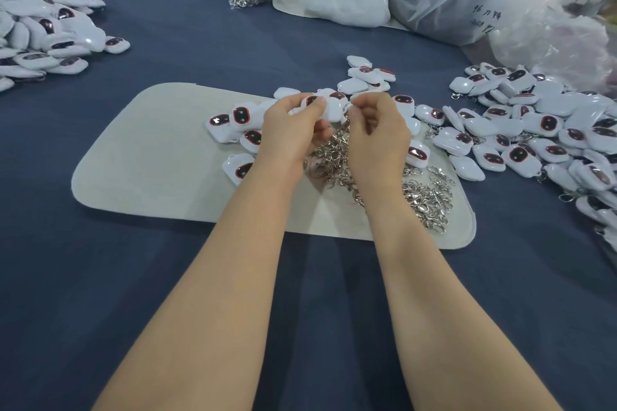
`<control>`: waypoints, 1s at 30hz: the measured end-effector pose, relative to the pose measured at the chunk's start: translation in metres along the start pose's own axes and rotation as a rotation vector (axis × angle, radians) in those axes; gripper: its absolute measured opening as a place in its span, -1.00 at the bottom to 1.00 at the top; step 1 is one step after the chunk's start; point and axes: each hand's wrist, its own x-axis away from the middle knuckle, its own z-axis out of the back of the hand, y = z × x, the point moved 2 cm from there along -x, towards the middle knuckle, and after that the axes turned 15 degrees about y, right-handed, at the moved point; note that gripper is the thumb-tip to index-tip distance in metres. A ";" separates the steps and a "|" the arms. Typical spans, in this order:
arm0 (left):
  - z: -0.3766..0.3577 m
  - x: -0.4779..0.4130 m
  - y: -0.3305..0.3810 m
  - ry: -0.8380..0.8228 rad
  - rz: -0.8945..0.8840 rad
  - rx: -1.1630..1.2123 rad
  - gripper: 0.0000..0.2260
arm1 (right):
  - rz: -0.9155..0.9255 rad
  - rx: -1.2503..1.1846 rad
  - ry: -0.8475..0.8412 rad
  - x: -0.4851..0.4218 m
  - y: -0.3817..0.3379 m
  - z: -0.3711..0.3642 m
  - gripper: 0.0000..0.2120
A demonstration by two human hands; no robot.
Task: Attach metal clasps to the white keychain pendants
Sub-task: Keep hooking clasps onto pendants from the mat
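Navy cloth [160, 294], glossy rounded white pendant [330, 107]

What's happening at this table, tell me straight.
A person is working over a beige mat. The left hand grips a white pendant, and the right hand pinches at its edge; any clasp there is hidden from view. Loose metal clasps lie heaped on the mat beneath, with pendant piles on both sides.
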 end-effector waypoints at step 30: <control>0.001 0.003 0.003 -0.003 0.007 0.014 -0.85 | -0.028 -0.027 0.005 0.001 -0.003 0.000 -0.88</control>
